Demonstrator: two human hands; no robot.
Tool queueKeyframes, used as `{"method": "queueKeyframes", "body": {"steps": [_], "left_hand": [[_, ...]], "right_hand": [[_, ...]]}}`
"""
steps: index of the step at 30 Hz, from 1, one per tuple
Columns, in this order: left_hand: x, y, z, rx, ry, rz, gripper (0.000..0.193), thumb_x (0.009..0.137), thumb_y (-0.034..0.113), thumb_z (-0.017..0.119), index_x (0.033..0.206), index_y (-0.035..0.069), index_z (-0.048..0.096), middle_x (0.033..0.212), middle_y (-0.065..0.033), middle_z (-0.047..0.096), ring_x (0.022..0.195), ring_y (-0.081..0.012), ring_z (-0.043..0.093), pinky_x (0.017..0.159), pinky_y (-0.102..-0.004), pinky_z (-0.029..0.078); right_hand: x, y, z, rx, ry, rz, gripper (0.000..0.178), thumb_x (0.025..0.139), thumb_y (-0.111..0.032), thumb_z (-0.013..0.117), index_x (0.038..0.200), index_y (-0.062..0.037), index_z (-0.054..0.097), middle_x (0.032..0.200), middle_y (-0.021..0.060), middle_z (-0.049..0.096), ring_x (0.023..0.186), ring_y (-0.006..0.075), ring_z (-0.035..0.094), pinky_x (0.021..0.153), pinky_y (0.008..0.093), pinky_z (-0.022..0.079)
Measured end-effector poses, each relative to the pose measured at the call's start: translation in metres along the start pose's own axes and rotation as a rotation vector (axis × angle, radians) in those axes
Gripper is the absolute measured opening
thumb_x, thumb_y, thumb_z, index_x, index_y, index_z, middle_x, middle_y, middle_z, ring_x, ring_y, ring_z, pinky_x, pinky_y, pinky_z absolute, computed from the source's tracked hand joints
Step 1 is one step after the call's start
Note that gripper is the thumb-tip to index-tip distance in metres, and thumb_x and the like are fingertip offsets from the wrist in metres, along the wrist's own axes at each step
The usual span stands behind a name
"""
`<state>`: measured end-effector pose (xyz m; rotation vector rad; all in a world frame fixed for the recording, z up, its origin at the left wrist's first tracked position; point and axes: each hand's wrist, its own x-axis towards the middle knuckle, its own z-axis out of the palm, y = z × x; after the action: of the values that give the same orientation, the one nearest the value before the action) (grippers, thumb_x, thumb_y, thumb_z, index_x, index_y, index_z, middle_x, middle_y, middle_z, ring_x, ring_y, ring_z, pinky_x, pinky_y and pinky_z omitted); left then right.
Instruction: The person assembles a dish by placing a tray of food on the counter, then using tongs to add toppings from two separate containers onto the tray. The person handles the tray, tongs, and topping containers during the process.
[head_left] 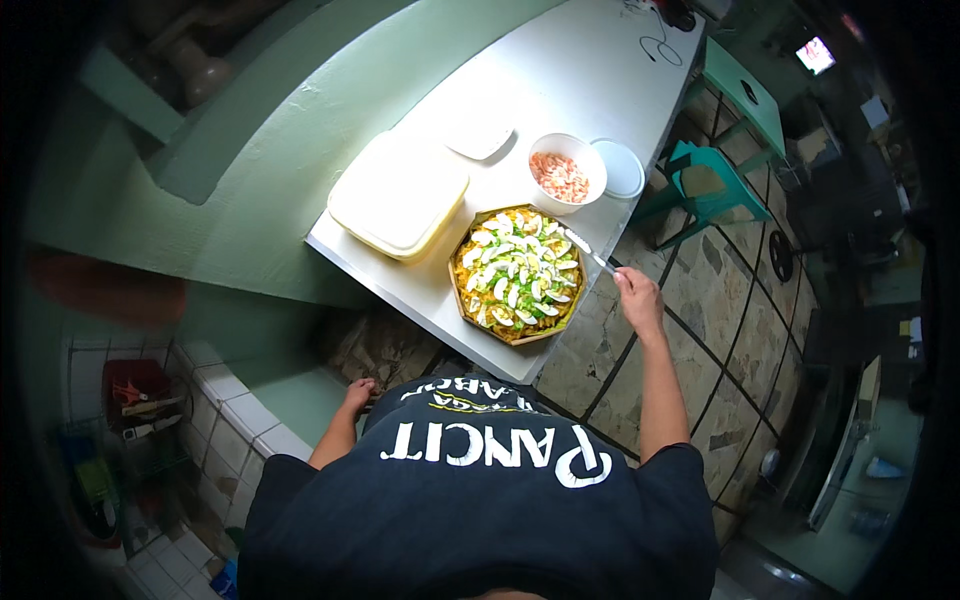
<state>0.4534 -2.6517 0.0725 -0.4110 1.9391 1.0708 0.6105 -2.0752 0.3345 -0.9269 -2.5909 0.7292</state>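
My right hand (638,296) is closed around the handle of a slim utensil with a long pale end (579,241); its exact kind is too small to make out. That end reaches to the right rim of an octagonal tray (455,285) on the table corner. Noodles topped with sliced boiled eggs (513,297) and chopped greens fill the tray. Just behind stands a round white tub (590,195) of small pinkish-orange pieces (558,177). My left hand (361,389) hangs low beside my shirt, away from the food, with its fingers partly hidden.
A large lidded pale-yellow container (397,195) sits left of the tray, against the green wall (290,150). Behind it lies a white lid (485,142); a round translucent lid (618,168) rests right of the tub. Green chairs (708,185) stand on the tiled floor, right of the table.
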Motion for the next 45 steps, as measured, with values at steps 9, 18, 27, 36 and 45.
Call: {"method": "queueKeyframes", "body": {"steps": [9,18,27,36,45], "left_hand": [[0.029,0.021,-0.002,-0.074,-0.041,0.164,0.031,0.093,0.023,0.053,0.122,0.014,0.056,0.101,-0.0088,0.065,0.083,-0.0213,0.063,0.07,-0.0397,0.051],[0.013,0.008,0.0,-0.032,-0.015,0.048,0.033,0.093,0.02,0.054,0.124,0.01,0.054,0.101,-0.0108,0.065,0.085,-0.0241,0.063,0.071,-0.0378,0.051],[-0.005,0.001,-0.004,-0.058,0.037,0.039,0.032,0.092,0.028,0.053,0.123,0.018,0.055,0.097,-0.0049,0.063,0.08,-0.0203,0.061,0.072,-0.0393,0.049],[0.012,-0.016,-0.003,-0.016,0.02,0.056,0.033,0.092,0.026,0.054,0.122,0.015,0.056,0.096,-0.0066,0.067,0.079,-0.0211,0.061,0.069,-0.04,0.049],[-0.006,0.021,0.002,0.031,0.017,0.082,0.034,0.093,0.03,0.051,0.124,0.017,0.054,0.096,-0.0047,0.064,0.073,-0.0187,0.061,0.066,-0.0392,0.049]], "right_hand": [[-0.01,-0.014,-0.008,-0.105,0.018,-0.035,0.022,0.09,-0.024,0.054,0.1,-0.0079,0.065,0.096,0.0128,0.064,0.088,0.035,0.061,0.075,0.0434,0.048],[0.086,-0.03,-0.021,-0.177,0.183,-0.109,0.022,0.09,-0.027,0.054,0.094,-0.0084,0.065,0.094,0.0118,0.064,0.089,0.0361,0.061,0.075,0.0435,0.049],[0.142,-0.049,0.01,-0.506,0.012,-0.276,0.024,0.089,-0.026,0.056,0.091,-0.0034,0.065,0.097,0.0166,0.063,0.086,0.0372,0.064,0.075,0.0477,0.05],[0.144,-0.066,-0.007,-0.524,-0.118,-0.069,0.022,0.084,-0.019,0.057,0.096,-0.0053,0.07,0.096,0.0202,0.067,0.093,0.0363,0.065,0.08,0.0452,0.051],[0.1,-0.059,-0.042,-0.23,0.041,-0.151,0.025,0.09,-0.027,0.055,0.095,-0.006,0.067,0.086,0.0183,0.066,0.079,0.0326,0.065,0.069,0.0414,0.049]]}}
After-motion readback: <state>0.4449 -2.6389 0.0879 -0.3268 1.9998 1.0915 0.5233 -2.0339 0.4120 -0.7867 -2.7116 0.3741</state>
